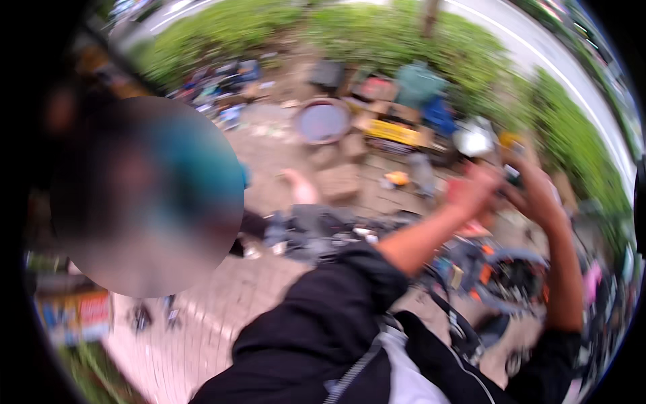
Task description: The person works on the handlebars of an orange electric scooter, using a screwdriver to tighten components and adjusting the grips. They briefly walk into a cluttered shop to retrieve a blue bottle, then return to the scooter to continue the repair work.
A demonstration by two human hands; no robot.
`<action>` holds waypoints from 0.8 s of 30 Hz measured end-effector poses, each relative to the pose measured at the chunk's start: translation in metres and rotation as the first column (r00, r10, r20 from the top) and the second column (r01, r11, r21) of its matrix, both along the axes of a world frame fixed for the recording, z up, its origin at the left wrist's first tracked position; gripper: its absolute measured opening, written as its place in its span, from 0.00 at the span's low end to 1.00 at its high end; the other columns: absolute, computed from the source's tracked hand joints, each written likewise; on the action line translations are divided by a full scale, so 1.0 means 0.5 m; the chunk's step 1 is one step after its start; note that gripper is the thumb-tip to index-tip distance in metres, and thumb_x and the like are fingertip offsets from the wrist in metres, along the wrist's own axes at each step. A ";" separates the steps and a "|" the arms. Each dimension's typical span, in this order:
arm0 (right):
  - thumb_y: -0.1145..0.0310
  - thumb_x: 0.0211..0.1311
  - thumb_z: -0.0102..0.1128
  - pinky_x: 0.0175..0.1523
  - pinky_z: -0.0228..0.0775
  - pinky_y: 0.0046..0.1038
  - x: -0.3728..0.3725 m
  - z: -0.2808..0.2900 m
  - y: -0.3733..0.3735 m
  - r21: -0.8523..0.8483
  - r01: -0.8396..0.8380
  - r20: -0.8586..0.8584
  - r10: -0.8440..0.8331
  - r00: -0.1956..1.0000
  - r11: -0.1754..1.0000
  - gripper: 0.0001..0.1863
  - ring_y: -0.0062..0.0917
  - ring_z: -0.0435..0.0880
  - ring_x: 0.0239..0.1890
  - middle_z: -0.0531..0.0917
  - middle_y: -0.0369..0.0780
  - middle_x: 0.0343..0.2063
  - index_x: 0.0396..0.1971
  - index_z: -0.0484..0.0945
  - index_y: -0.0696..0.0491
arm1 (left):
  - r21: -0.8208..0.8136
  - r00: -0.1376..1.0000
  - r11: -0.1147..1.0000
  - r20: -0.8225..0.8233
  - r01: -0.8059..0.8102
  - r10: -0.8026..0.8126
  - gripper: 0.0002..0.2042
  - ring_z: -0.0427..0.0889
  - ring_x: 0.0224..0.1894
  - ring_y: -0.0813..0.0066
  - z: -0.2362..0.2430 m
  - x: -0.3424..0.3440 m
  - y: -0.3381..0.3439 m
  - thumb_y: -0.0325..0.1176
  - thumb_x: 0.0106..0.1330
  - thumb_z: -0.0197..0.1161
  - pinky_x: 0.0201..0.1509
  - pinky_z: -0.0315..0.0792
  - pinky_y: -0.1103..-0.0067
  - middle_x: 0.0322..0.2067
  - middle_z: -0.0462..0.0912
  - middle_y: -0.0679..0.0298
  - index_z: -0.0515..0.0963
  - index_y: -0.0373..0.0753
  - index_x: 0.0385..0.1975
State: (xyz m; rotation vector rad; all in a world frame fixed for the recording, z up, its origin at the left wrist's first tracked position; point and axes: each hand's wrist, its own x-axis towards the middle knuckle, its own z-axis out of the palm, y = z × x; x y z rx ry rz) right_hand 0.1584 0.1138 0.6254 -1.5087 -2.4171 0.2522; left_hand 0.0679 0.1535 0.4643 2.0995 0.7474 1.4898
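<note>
Both my arms reach out to the right, and motion smears the picture. My left hand (pixel 476 186) is closed, its fingers curled and blurred. Close beside it, my right hand (pixel 536 188) bends its fingers and thumb inward. A small dark and whitish thing (pixel 513 175) shows between the hands; its kind is too blurred to make out. Just beyond them are a shiny silvery bundle (pixel 475 137) and a yellow thing (pixel 510 140). Below my hands, a grey open bag or bin (pixel 515 259) with orange parts holds dark small items.
A round tub (pixel 323 121), cardboard boxes (pixel 338 182), a yellow box (pixel 393 132) and a green bag (pixel 418 84) stand along the hedge (pixel 377 30). Dark tools and parts (pixel 316 232) lie across the paving. Another person's bare hand or foot (pixel 301 186) shows at left of centre.
</note>
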 end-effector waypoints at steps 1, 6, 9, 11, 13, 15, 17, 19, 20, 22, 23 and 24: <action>0.60 0.50 0.61 0.41 0.67 0.41 0.015 0.005 0.000 -0.024 0.081 0.148 -0.076 0.986 0.996 0.20 0.46 0.77 0.38 0.78 0.50 0.33 0.40 0.71 0.57 | -0.021 0.983 0.986 0.074 0.168 -0.166 0.09 0.74 0.27 0.59 0.052 -0.029 -0.008 0.27 0.37 0.63 0.33 0.67 0.68 0.19 0.74 0.59 0.83 0.47 0.21; 0.48 0.59 0.51 0.36 0.67 0.42 -0.010 0.037 0.005 -0.051 0.229 0.340 -0.198 0.919 0.972 0.22 0.44 0.78 0.32 0.78 0.50 0.24 0.36 0.70 0.55 | -0.514 0.896 0.749 0.101 0.419 -0.432 0.11 0.76 0.43 0.61 0.074 -0.065 0.024 0.28 0.51 0.64 0.47 0.70 0.72 0.38 0.76 0.57 0.80 0.39 0.36; 0.45 0.60 0.48 0.32 0.67 0.42 0.033 0.022 -0.004 0.056 0.046 0.124 -0.053 0.991 0.997 0.23 0.45 0.78 0.29 0.78 0.49 0.21 0.33 0.72 0.54 | -0.457 0.885 0.787 -0.002 0.414 -0.466 0.09 0.77 0.42 0.61 0.110 -0.066 0.024 0.27 0.53 0.62 0.45 0.71 0.73 0.39 0.76 0.56 0.80 0.39 0.36; 0.46 0.60 0.48 0.32 0.67 0.42 0.017 0.015 -0.009 0.025 0.137 0.181 -0.140 0.974 0.990 0.23 0.44 0.78 0.28 0.78 0.49 0.21 0.31 0.73 0.53 | -0.423 0.862 0.789 -0.037 0.445 -0.506 0.09 0.77 0.40 0.62 0.094 -0.069 0.025 0.24 0.53 0.60 0.45 0.71 0.74 0.36 0.77 0.57 0.80 0.38 0.34; 0.45 0.60 0.47 0.32 0.67 0.42 0.009 -0.002 -0.003 0.038 0.241 0.279 -0.242 0.929 0.970 0.22 0.43 0.79 0.28 0.78 0.47 0.20 0.28 0.75 0.52 | -0.520 0.859 0.702 0.139 0.487 -0.493 0.09 0.78 0.36 0.65 0.108 -0.073 0.007 0.18 0.50 0.58 0.42 0.72 0.75 0.29 0.78 0.59 0.80 0.37 0.30; 0.50 0.58 0.50 0.34 0.69 0.41 0.016 -0.001 -0.012 0.050 0.235 0.343 -0.237 0.909 0.971 0.18 0.43 0.78 0.26 0.79 0.44 0.20 0.32 0.76 0.51 | -0.375 0.893 0.841 -0.067 0.391 -0.445 0.08 0.78 0.39 0.64 0.124 -0.079 -0.005 0.18 0.48 0.60 0.44 0.72 0.74 0.32 0.79 0.58 0.79 0.37 0.28; 0.60 0.51 0.55 0.40 0.69 0.40 0.027 0.013 -0.020 -0.004 0.103 0.197 -0.101 0.975 0.995 0.15 0.41 0.78 0.36 0.78 0.45 0.30 0.36 0.73 0.53 | -0.172 0.923 0.912 -0.032 0.373 -0.384 0.10 0.75 0.46 0.59 0.091 -0.067 -0.002 0.22 0.48 0.62 0.49 0.70 0.72 0.42 0.76 0.54 0.78 0.37 0.33; 0.62 0.51 0.55 0.42 0.69 0.39 0.020 0.029 -0.023 -0.057 0.171 0.182 -0.158 0.970 0.984 0.14 0.41 0.77 0.38 0.78 0.45 0.31 0.36 0.72 0.54 | -0.340 0.943 0.883 0.030 0.323 -0.333 0.07 0.75 0.48 0.59 0.096 -0.062 -0.010 0.24 0.51 0.64 0.51 0.69 0.73 0.45 0.74 0.55 0.78 0.36 0.31; 0.59 0.53 0.54 0.41 0.69 0.39 -0.001 0.045 -0.023 -0.147 0.271 0.258 -0.227 0.939 0.951 0.15 0.41 0.78 0.37 0.78 0.45 0.30 0.35 0.72 0.54 | -0.329 0.945 0.886 0.091 0.327 -0.315 0.06 0.76 0.45 0.62 0.086 -0.064 -0.011 0.24 0.52 0.64 0.49 0.70 0.74 0.44 0.75 0.57 0.78 0.36 0.30; 0.54 0.57 0.52 0.39 0.70 0.40 -0.017 0.037 -0.008 -0.140 0.365 0.344 -0.301 0.889 0.920 0.17 0.41 0.79 0.34 0.79 0.46 0.29 0.35 0.72 0.54 | -0.406 0.939 0.847 0.126 0.344 -0.321 0.07 0.76 0.43 0.66 0.069 -0.067 -0.004 0.23 0.51 0.64 0.46 0.71 0.76 0.42 0.75 0.57 0.78 0.35 0.30; 0.52 0.58 0.50 0.38 0.70 0.40 -0.004 0.022 -0.010 -0.053 0.253 0.269 -0.231 0.935 0.966 0.18 0.42 0.79 0.32 0.79 0.46 0.27 0.34 0.73 0.53 | -0.407 0.951 0.859 0.109 0.310 -0.291 0.07 0.77 0.42 0.65 0.069 -0.058 -0.011 0.23 0.50 0.65 0.45 0.72 0.76 0.43 0.74 0.57 0.77 0.34 0.30; 0.50 0.58 0.49 0.37 0.70 0.40 0.015 0.001 -0.010 0.044 0.143 0.201 -0.149 0.968 0.989 0.20 0.42 0.79 0.31 0.79 0.46 0.25 0.33 0.73 0.53 | -0.408 0.961 0.870 0.092 0.276 -0.262 0.07 0.77 0.41 0.63 0.070 -0.051 -0.017 0.23 0.50 0.65 0.44 0.72 0.76 0.43 0.74 0.56 0.76 0.33 0.29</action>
